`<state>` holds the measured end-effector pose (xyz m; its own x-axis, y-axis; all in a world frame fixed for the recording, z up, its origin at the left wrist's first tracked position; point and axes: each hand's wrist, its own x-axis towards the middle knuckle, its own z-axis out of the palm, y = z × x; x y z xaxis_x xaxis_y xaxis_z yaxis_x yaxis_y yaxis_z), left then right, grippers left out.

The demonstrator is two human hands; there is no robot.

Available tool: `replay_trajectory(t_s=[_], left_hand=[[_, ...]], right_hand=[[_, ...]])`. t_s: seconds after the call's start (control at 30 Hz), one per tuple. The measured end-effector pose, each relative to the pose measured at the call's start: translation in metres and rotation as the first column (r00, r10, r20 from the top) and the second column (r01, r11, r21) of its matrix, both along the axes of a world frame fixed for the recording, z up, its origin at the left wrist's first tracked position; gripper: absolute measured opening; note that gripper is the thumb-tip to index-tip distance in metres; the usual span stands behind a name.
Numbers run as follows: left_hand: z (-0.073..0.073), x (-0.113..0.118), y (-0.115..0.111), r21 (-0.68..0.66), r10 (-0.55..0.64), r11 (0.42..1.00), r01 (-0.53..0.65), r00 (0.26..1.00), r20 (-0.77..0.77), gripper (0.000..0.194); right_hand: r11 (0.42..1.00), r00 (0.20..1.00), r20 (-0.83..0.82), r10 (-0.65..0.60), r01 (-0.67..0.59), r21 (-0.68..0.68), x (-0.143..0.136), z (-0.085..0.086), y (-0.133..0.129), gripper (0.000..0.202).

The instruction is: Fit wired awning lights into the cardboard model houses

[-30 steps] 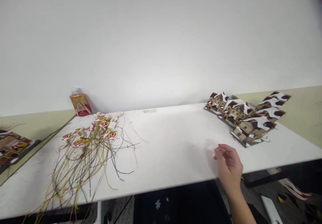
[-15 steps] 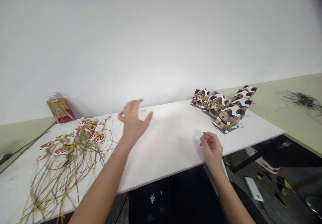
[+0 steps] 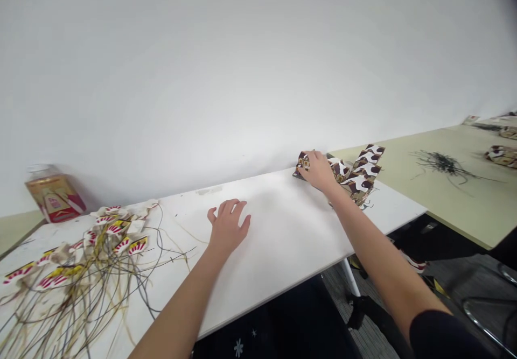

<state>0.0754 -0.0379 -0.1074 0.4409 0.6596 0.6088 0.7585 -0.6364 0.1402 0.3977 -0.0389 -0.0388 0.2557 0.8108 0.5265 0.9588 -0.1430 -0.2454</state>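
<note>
My right hand (image 3: pixel 318 171) is closed on a small brown-and-white model house (image 3: pixel 302 165) at the back of the white table (image 3: pixel 278 230). More snow-roofed houses (image 3: pixel 361 178) stand just right of it, close together. My left hand (image 3: pixel 229 224) hovers over or rests on the middle of the table, fingers apart and curved, holding nothing. Left of it lies a heap of red, white and yellow pieces (image 3: pixel 115 229) with long tangled wires (image 3: pixel 109 283).
A bottle with a gold and red label (image 3: pixel 56 196) leans by the wall at the far left. On the right, a pale green table (image 3: pixel 464 197) bears a bundle of dark wires (image 3: pixel 446 164) and more model pieces (image 3: pixel 503 155). A metal chair frame (image 3: pixel 484 316) shows below.
My right hand has reached forward to the rearmost-left house and closed on it. My left hand has come down lower over the table. The view has turned to the right.
</note>
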Motion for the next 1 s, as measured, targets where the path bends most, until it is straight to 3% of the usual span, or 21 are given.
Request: replay_trajectory(t_s=[0.03,0.13,0.23,0.33,0.43,0.57,0.67,0.77,0.87,0.93,1.0], left_hand=[[0.000,0.001,-0.001,-0.008,-0.011,1.000,0.011,1.000,-0.002,0.027],[-0.001,0.003,-0.004,-0.021,-0.057,0.998,0.056,0.998,-0.021,0.028],[-0.004,0.003,-0.006,-0.026,-0.076,0.997,0.076,0.997,-0.025,0.029],[-0.007,0.004,-0.007,-0.011,-0.081,0.997,0.081,0.997,-0.011,0.029],[-0.008,0.005,-0.007,0.005,-0.093,0.996,0.093,0.996,-0.005,0.030],[-0.006,0.005,-0.007,-0.012,-0.105,0.994,0.105,0.994,-0.015,0.034],[-0.006,0.005,-0.007,-0.050,-0.081,0.996,0.081,0.997,-0.007,0.037],[-0.006,0.004,-0.006,-0.076,-0.057,0.995,0.057,0.998,0.005,0.041],[-0.006,0.004,-0.005,-0.109,-0.027,0.994,0.027,1.000,0.009,0.045],[-0.006,0.004,-0.005,-0.125,-0.012,0.992,0.013,1.000,0.010,0.046],[-0.006,0.004,-0.004,-0.130,-0.011,0.992,0.012,1.000,0.008,0.046]], right_hand=[[0.982,0.994,0.023,-0.107,0.109,-0.151,0.009,0.007,0.017,0.067],[0.935,0.978,0.013,-0.208,0.203,-0.290,0.032,0.018,0.056,0.082],[0.880,0.969,-0.024,-0.248,0.214,-0.423,0.050,0.020,0.075,0.085],[0.865,0.974,-0.057,-0.220,0.168,-0.473,0.062,0.022,0.080,0.077],[0.891,0.989,-0.082,-0.121,0.071,-0.449,0.061,0.027,0.078,0.077],[0.911,0.987,-0.107,0.119,-0.151,-0.383,0.031,0.028,0.069,0.091],[0.871,0.939,-0.125,0.320,-0.343,-0.352,-0.002,0.019,0.057,0.084],[0.829,0.879,-0.180,0.441,-0.476,-0.294,-0.028,0.010,0.043,0.083],[0.739,0.803,-0.274,0.530,-0.595,-0.315,-0.034,0.015,0.029,0.100],[0.712,0.826,-0.237,0.511,-0.562,-0.421,-0.024,0.026,0.022,0.117],[0.766,0.929,-0.080,0.362,-0.345,-0.543,-0.006,0.038,0.018,0.127]])
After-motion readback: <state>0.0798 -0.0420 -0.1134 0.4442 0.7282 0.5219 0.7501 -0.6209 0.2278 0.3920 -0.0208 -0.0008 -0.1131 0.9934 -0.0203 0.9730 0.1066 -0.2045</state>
